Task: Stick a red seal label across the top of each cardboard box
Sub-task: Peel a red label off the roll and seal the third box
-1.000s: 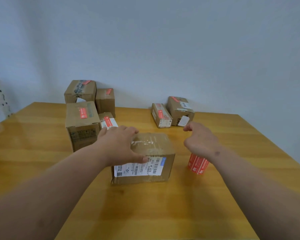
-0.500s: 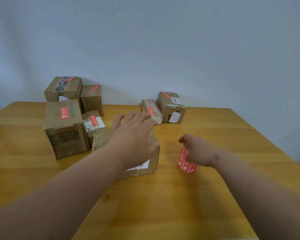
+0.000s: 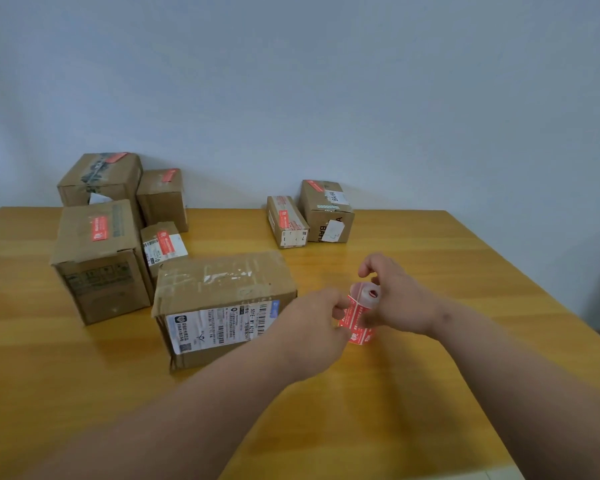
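1. Roll of red seal labels (image 3: 361,318): stands upright on the bench (image 3: 413,393), its axis vertical and white core at top, just right of the nearest box. Both hands cover much of it; print on the labels too small to read.
2. Right hand (image 3: 400,301): fingers curled round the right side of the roll, thumb and forefinger arched over its top. Grip is closed on the roll.
3. Left hand (image 3: 314,322): fingertips pinch at the roll's left edge. Whether a label is lifted cannot be told; motion blur hides the contact.
4. Nearest cardboard box (image 3: 222,303): unsealed by red, long axis running left to right, clear tape on top, white shipping label on its front face. The left forearm crosses its front right corner.
5. Tall box (image 3: 99,258): at left, red label on top.
6. Small box (image 3: 163,245): partly hidden behind the nearest box, red label on top.
7. Two rear boxes (image 3: 101,178) and (image 3: 162,199): by the wall, each red-labelled on top.
8. Flat box (image 3: 286,221) and square box (image 3: 326,211): far centre, touching, both red-labelled, long axes pointing away.
9. Wall (image 3: 326,81): plain, pale.
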Motion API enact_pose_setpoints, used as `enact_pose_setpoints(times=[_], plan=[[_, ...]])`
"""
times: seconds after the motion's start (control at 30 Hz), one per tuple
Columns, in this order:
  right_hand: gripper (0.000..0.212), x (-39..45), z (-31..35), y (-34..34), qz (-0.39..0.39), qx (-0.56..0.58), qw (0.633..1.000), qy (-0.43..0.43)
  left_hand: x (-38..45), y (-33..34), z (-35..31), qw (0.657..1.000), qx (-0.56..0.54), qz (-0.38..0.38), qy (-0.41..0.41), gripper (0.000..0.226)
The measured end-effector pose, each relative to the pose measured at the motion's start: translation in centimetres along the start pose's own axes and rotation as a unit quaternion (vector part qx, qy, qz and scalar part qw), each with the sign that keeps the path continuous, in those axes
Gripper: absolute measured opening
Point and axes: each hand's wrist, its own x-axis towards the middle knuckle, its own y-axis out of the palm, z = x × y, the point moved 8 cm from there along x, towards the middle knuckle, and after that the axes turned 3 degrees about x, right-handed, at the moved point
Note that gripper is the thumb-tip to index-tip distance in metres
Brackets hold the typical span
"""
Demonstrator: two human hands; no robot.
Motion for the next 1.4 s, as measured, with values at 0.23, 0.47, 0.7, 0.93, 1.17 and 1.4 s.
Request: enact_pose_setpoints(times=[0.23, 0.47, 0.7, 0.93, 1.17, 1.4], plan=[[0.025, -0.5, 0.4, -0.9, -0.066, -0.008, 0.996, -0.062, 1.8, 2.4, 2.2, 0.983, -0.132, -0.010, -0.128, 0.075], [0.032, -0.4, 0.5, -0.3, -0.035, -0.052, 0.996, -0.068, 3.1, 2.1, 1.8, 0.988, -0.107, -0.057, -0.091, 0.009], [0.004, -0.9, 0.6, -0.5, -0.002, -0.054, 0.996, -0.073, 3.0, 1.9, 1.9, 0.991, -0.098, -0.047, -0.075, 0.011], [0.004, -1.0, 0.8, -0.7, 0.004, -0.076, 0.994, -0.076, 3.0, 1.3, 1.3, 0.995, -0.067, -0.050, -0.052, 0.011], [0.008, -1.4, 1.4, -0.4, 0.018, -0.126, 0.989, -0.081, 3.1, 1.2, 0.7, 0.998, -0.028, -0.044, -0.040, 0.014], [0.017, -1.7, 2.0, -0.4, 0.014, -0.140, 0.985, -0.096, 3.3, 1.4, 1.0, 0.998, -0.022, -0.036, -0.052, 0.018]])
